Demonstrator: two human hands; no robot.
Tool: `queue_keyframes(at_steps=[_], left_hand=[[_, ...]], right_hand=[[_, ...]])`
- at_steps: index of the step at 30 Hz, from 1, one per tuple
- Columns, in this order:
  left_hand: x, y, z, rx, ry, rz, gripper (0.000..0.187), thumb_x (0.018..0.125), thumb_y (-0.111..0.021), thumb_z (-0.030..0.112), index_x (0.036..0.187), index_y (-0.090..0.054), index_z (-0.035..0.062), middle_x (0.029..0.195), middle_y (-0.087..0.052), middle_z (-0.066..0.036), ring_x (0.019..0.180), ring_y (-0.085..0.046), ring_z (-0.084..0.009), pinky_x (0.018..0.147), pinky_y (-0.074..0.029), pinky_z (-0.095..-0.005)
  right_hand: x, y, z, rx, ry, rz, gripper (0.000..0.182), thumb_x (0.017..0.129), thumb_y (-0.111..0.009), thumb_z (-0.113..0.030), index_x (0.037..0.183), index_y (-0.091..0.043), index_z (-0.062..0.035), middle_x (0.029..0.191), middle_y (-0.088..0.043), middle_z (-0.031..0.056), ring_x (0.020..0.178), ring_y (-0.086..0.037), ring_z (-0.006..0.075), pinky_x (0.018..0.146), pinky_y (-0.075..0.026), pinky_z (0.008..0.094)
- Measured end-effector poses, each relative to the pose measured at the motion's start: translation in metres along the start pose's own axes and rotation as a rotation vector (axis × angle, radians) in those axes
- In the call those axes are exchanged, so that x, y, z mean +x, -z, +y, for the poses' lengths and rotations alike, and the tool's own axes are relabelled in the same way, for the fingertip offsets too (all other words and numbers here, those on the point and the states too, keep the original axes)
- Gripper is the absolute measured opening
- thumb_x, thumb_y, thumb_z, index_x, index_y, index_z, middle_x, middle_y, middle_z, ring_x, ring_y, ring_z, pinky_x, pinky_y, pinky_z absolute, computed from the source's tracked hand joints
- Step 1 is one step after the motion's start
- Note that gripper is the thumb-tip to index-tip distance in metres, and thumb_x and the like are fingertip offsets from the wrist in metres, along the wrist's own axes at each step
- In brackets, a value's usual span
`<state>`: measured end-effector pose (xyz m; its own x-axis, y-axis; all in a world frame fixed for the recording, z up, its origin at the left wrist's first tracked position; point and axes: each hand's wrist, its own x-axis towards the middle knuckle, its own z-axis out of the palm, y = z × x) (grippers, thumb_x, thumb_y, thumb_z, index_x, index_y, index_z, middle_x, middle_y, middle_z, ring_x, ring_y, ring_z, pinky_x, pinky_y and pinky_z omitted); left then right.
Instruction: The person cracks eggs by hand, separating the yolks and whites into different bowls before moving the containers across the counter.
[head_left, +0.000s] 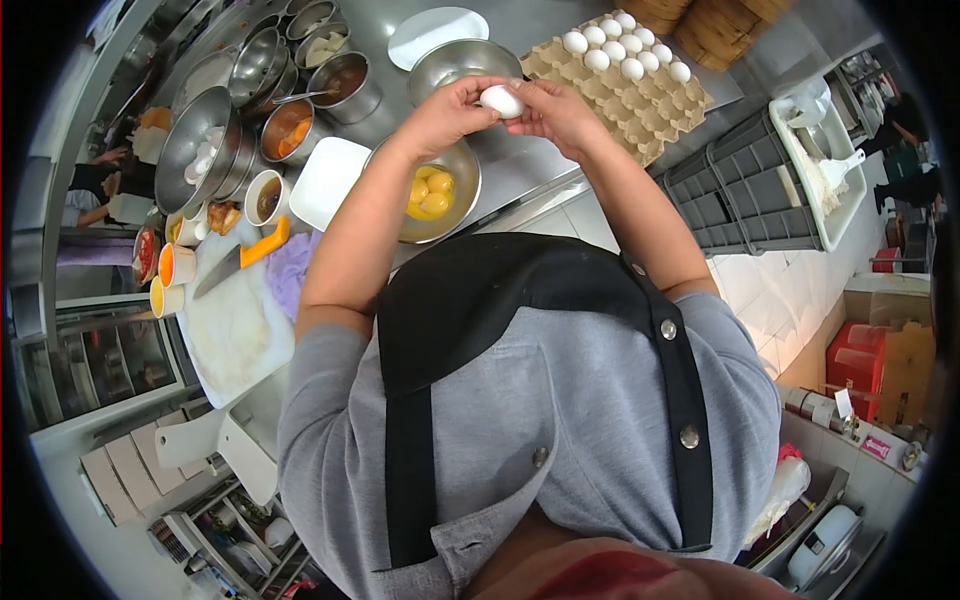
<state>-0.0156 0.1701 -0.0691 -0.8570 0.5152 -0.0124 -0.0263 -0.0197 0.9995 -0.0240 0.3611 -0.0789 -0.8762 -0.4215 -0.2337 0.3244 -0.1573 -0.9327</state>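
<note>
A white egg (502,101) is held between my left hand (442,122) and my right hand (558,115), the fingers of both closed around it. Its shell looks whole from here. Just beyond my hands stands a steel bowl (463,66), its inside partly hidden. Below my left hand, a second steel bowl (468,195) holds several yolks (431,191); my left forearm covers part of it. To the right, a cardboard egg tray (627,112) carries several white eggs (612,46) at its far end, and its nearer cups hold none.
A white plate (438,36) lies at the back. On the left are a square white dish (331,183), a steel bowl with eggshells (198,150), several steel pots (345,87), and an orange-handled knife (243,256) on a white cutting board (235,325). A grey crate (735,195) stands right.
</note>
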Motion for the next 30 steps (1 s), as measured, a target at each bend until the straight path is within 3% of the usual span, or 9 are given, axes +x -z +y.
queue_keyframes(at_steps=[2,5,12,14,18,21,23,30], left_hand=[[-0.002,0.002,-0.002,-0.03,-0.022,0.044,0.042,0.081,-0.057,0.006,0.121,-0.047,-0.0002,0.105,-0.058,-0.006,0.096,-0.055,-0.0112,0.085,-0.044,-0.0236],[-0.005,0.001,-0.001,-0.074,-0.055,0.101,0.043,0.08,-0.057,0.005,0.12,-0.046,-0.0013,0.103,-0.058,-0.007,0.095,-0.056,-0.0115,0.082,-0.045,-0.0232],[-0.007,-0.01,0.012,0.031,-0.126,0.266,0.044,0.08,-0.057,0.003,0.121,-0.044,-0.0037,0.108,-0.057,-0.01,0.097,-0.057,-0.0138,0.081,-0.047,-0.0239],[-0.005,-0.009,0.01,0.057,-0.138,0.305,0.044,0.079,-0.057,0.003,0.121,-0.044,-0.0041,0.109,-0.057,-0.011,0.098,-0.057,-0.0145,0.082,-0.046,-0.0242],[0.0,-0.005,0.011,0.131,-0.091,0.364,0.045,0.079,-0.058,0.004,0.121,-0.045,-0.004,0.109,-0.058,-0.011,0.097,-0.058,-0.0151,0.082,-0.046,-0.0248],[0.003,0.0,0.015,0.192,-0.036,0.376,0.044,0.079,-0.057,0.004,0.12,-0.046,-0.0047,0.109,-0.058,-0.011,0.097,-0.058,-0.0145,0.082,-0.046,-0.0247],[0.007,0.005,0.014,0.231,-0.016,0.369,0.044,0.079,-0.056,0.003,0.121,-0.045,-0.0053,0.109,-0.058,-0.012,0.096,-0.058,-0.0142,0.083,-0.047,-0.0245],[0.023,0.022,0.006,0.045,0.072,0.347,0.042,0.073,-0.057,0.002,0.115,-0.053,-0.0024,0.101,-0.061,-0.008,0.087,-0.059,-0.0125,0.078,-0.047,-0.0235]], right_hand=[[0.002,-0.001,0.0,-0.003,0.074,-0.048,0.035,0.087,-0.056,-0.022,0.113,-0.05,0.0016,0.096,-0.059,0.0091,0.084,-0.06,0.0157,0.077,-0.05,0.0258],[0.0,-0.007,-0.007,-0.088,0.209,-0.082,0.032,0.08,-0.062,-0.013,0.108,-0.053,0.0006,0.094,-0.059,0.0087,0.082,-0.059,0.0142,0.076,-0.05,0.0257],[0.011,-0.017,0.001,-0.182,0.481,-0.055,0.038,0.076,-0.061,-0.009,0.111,-0.053,0.0008,0.097,-0.06,0.0074,0.081,-0.058,0.0121,0.073,-0.048,0.025],[0.008,-0.02,-0.004,-0.414,0.532,0.025,0.036,0.078,-0.059,-0.005,0.113,-0.054,0.0008,0.094,-0.06,0.0045,0.08,-0.055,0.0078,0.071,-0.046,0.0214],[0.014,-0.023,-0.008,-0.447,0.517,0.083,0.035,0.074,-0.061,-0.009,0.108,-0.057,-0.0004,0.088,-0.062,0.0063,0.078,-0.057,0.0116,0.071,-0.047,0.0244],[0.021,-0.022,-0.011,-0.437,0.482,0.054,0.034,0.077,-0.059,-0.006,0.11,-0.056,0.0012,0.087,-0.061,0.0024,0.073,-0.054,0.0067,0.067,-0.045,0.0208],[0.028,-0.021,-0.01,-0.451,0.476,0.065,0.038,0.073,-0.063,-0.012,0.108,-0.057,-0.0006,0.087,-0.062,0.0076,0.077,-0.058,0.0127,0.069,-0.047,0.0252],[0.047,-0.022,-0.012,-0.712,0.459,0.118,0.043,0.069,-0.065,-0.019,0.107,-0.058,0.0002,0.09,-0.061,0.0139,0.078,-0.061,0.0205,0.07,-0.048,0.0293]])
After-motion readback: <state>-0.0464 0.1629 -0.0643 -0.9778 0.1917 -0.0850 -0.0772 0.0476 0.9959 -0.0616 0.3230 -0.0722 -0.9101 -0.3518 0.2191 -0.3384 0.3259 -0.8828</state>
